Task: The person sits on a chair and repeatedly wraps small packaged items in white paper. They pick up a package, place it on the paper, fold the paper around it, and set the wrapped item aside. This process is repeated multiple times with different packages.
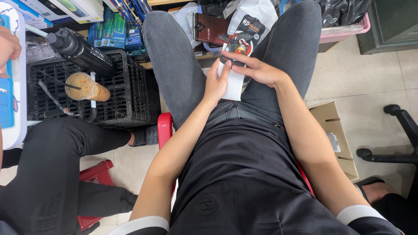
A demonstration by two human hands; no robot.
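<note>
Hands met over the lap: left hand pinched the white sleeve, right hand gripped the black packet above it. Holding the sleeve steady and pulling straight likely served best.

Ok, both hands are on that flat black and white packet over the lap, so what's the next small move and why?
Probably steady the packet with the left hand and let the right hand pull at the edge under its fingertips. The right fingers already lie across the packet's middle, the left grips its lower white side, and it looks unopened.
</note>
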